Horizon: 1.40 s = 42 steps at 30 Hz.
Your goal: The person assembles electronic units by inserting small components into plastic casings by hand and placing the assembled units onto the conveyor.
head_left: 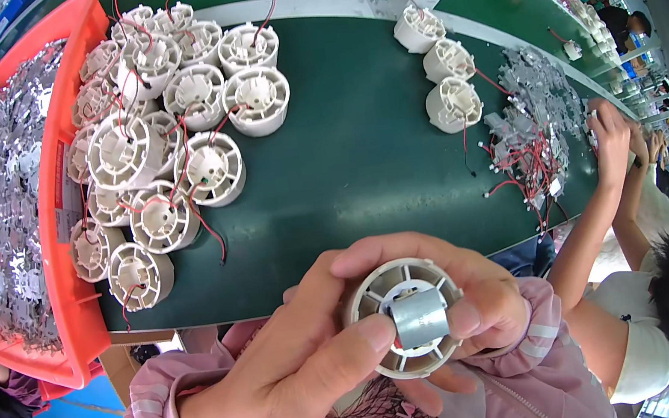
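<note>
Close to my body, a white round plastic housing (381, 286) with spokes sits between both hands, its open face upward. A silver curved metal piece (420, 320) lies across its centre. My left hand (294, 340) grips the housing's left side, its thumb pressed against the metal piece. Around the right side wraps my right hand (483, 295), with its thumb at the metal's other edge. Palms and fingers hide the housing's lower part.
Several white housings (210, 169) with red and black wires stand on the green table (333, 200). An orange-red bin (70, 322) of metal plates is at left. Three housings (455, 104) stand right of centre, beside piled wired parts (534, 127). A co-worker's arm (603, 212) reaches in at right.
</note>
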{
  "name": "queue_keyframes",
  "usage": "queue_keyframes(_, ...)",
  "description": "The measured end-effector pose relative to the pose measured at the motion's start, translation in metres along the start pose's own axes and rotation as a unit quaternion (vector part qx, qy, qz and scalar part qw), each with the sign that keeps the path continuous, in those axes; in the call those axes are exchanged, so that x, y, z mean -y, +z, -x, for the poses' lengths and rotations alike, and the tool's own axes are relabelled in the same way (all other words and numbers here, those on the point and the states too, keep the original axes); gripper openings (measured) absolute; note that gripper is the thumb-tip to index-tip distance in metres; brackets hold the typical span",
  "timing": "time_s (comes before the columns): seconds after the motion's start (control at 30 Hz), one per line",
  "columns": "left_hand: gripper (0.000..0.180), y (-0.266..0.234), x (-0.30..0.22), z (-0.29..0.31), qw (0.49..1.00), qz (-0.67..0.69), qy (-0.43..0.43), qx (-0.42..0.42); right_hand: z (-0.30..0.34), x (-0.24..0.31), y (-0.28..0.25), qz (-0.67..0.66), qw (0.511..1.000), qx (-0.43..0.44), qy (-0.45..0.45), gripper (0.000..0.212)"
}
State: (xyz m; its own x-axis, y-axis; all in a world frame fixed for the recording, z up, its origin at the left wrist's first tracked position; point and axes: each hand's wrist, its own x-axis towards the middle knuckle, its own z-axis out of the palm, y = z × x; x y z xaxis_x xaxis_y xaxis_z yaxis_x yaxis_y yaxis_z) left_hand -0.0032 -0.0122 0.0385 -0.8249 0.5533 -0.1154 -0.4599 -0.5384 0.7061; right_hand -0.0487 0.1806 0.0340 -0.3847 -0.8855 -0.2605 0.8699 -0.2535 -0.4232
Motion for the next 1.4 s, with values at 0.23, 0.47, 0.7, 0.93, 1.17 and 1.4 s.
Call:
queue_keyframes(0.23,0.039,-0.010,0.018,-0.003,0.974,-0.202,0.074,-0.069,0.001,0.009,-0.005,0.185,0.976,-0.095,-0.058,0.072)
queue_keyframes(0.47,0.040,0.004,0.005,-0.005,0.940,-0.307,0.058,-0.139,-0.004,0.028,0.001,0.708,0.653,-0.016,-0.269,0.063)
queue_keyframes(0.7,0.032,0.005,-0.002,-0.001,0.875,-0.442,0.101,-0.169,0.012,0.032,0.018,0.767,0.588,-0.131,-0.221,0.061)
queue_keyframes(0.93,0.017,-0.034,0.018,-0.021,0.796,-0.502,0.311,-0.135,0.002,0.059,0.041,0.801,0.542,-0.128,-0.221,0.058)
queue_keyframes(1.17,0.019,-0.051,0.034,-0.030,0.758,-0.561,0.225,-0.246,-0.118,0.187,0.019,0.808,0.376,-0.286,-0.352,0.048)
queue_keyframes(1.4,0.023,-0.056,0.031,-0.027,0.745,-0.597,0.226,-0.195,-0.211,0.280,-0.083,0.877,0.320,-0.356,-0.032,0.051)
